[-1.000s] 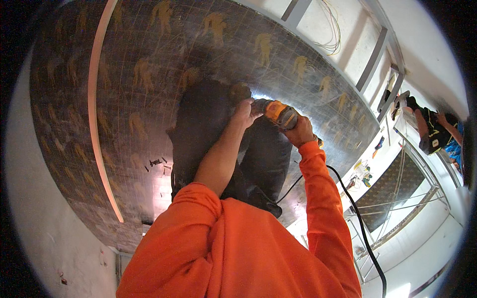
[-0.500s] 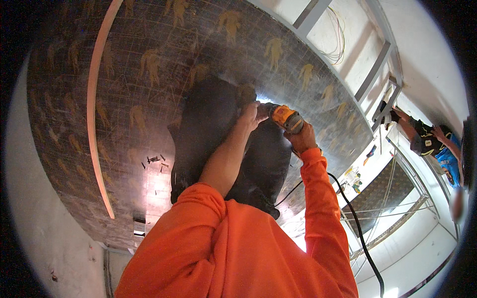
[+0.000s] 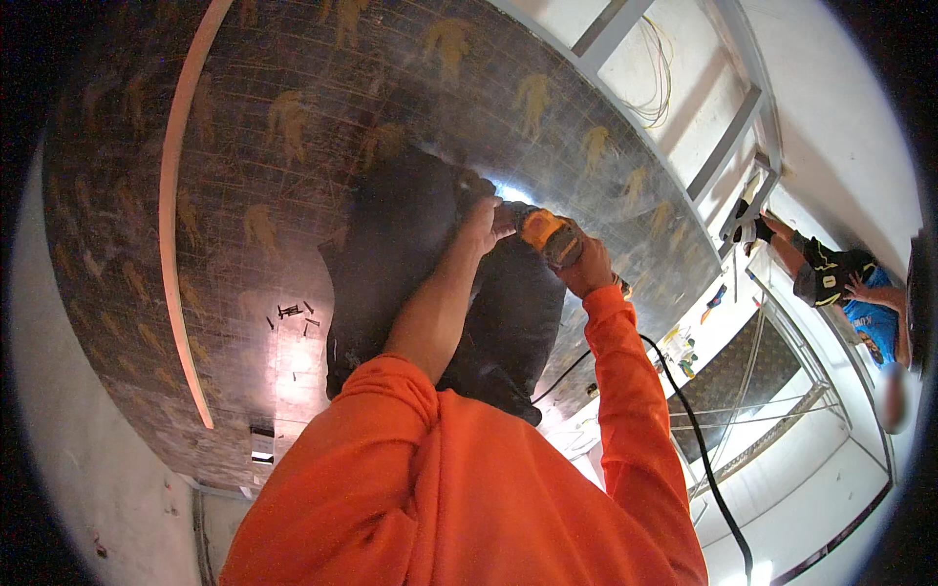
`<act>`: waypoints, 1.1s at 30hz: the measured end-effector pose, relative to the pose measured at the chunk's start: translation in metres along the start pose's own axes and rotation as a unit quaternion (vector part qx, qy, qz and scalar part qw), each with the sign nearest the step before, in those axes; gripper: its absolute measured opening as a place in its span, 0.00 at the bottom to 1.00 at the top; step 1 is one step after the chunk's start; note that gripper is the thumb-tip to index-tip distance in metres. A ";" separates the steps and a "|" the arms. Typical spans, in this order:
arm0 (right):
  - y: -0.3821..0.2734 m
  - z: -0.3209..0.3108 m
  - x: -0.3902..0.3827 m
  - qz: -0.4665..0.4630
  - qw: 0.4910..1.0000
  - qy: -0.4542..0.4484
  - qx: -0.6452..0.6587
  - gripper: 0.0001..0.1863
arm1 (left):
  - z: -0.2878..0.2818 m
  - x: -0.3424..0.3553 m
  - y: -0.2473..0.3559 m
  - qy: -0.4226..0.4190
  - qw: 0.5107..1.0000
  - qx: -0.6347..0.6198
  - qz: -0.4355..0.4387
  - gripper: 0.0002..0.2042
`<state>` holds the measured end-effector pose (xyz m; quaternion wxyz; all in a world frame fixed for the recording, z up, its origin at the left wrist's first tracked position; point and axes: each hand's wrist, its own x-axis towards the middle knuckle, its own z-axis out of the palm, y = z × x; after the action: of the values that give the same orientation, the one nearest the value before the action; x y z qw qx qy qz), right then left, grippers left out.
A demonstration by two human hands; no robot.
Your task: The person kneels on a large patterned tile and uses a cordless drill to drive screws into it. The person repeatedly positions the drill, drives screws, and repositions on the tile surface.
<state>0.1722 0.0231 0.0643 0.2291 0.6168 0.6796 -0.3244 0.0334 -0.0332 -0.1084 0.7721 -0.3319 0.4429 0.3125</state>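
Note:
A yellow-and-black corded power drill (image 3: 540, 230) is gripped in my right hand (image 3: 589, 268), its front pointing left and away from me. Close to the drill's front end is my left hand (image 3: 481, 227), fingers bent together. What they pinch, if anything, is too small to make out. Bright light shines on the surface just beyond the drill tip. I am on a large dark panel (image 3: 259, 230) with faded yellow prints, my dark-trousered legs (image 3: 386, 244) folded under me. Several dark screws (image 3: 293, 312) lie loose on the panel, left of my knee.
A long narrow wood strip (image 3: 169, 195) lies along the panel's left side. A black cable (image 3: 696, 430) hangs beside my right arm. Grey metal framing (image 3: 728, 142) borders the far right, with coiled wire (image 3: 657, 83) beyond. Another person in a blue shirt (image 3: 872, 327) is at right.
The view has shifted slightly, so the panel and screws appear a little further left. The drill's rear has tilted slightly down in the picture. Both hands keep their places at the drill.

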 end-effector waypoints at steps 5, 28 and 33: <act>0.003 0.003 -0.002 0.049 0.997 -0.004 0.056 0.22 | 0.002 -0.005 -0.005 0.014 0.999 -0.025 0.024 0.13; 0.014 0.006 0.006 0.034 0.996 -0.010 0.085 0.29 | -0.005 0.016 -0.007 -0.006 0.999 -0.040 -0.001 0.14; 0.015 0.007 -0.002 0.046 0.997 -0.032 0.044 0.31 | -0.014 0.027 -0.007 -0.041 0.999 -0.020 0.010 0.11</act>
<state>0.1869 0.0168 0.0585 0.2384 0.6463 0.6277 -0.3626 0.0430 -0.0429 -0.1359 0.7796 -0.3299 0.4081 0.3418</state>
